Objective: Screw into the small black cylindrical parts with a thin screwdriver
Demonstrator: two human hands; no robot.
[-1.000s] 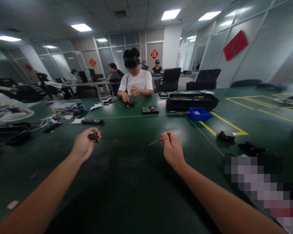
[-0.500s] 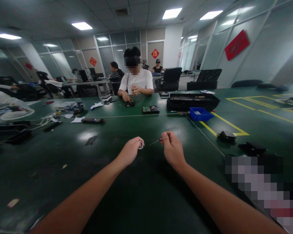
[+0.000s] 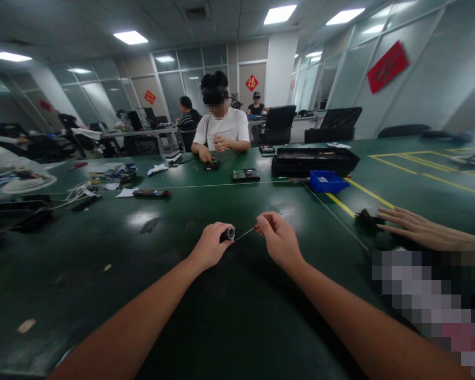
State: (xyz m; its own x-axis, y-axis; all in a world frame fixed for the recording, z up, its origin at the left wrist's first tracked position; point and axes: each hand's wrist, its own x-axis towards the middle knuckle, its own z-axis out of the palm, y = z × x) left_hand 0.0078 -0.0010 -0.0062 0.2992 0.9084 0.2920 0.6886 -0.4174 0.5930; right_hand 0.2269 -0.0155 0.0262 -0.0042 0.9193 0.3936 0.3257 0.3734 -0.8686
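Observation:
My left hand (image 3: 208, 248) is closed round a short black cylinder (image 3: 227, 234) whose pale ringed end faces right. Most of the cylinder is hidden in the fingers. My right hand (image 3: 279, 237) pinches a small screwdriver (image 3: 246, 232) by its reddish handle. The thin metal shaft points left and down, and its tip is close to the fingers of my left hand; whether it touches them I cannot tell. Both hands are above the dark green table (image 3: 221, 327).
A co-worker's hand (image 3: 423, 227) reaches in from the right to a black part (image 3: 368, 219). Ahead are a blue tray (image 3: 328, 182), a long black casing (image 3: 314, 161) and a hard drive (image 3: 245, 174). A dark cylindrical tool (image 3: 152, 193) lies left. Opposite sits a person (image 3: 221, 129).
My left hand has turned so that the black cylinder shows. The screwdriver has moved slightly left, its tip nearer my left hand. A co-worker's hand has come further in from the right.

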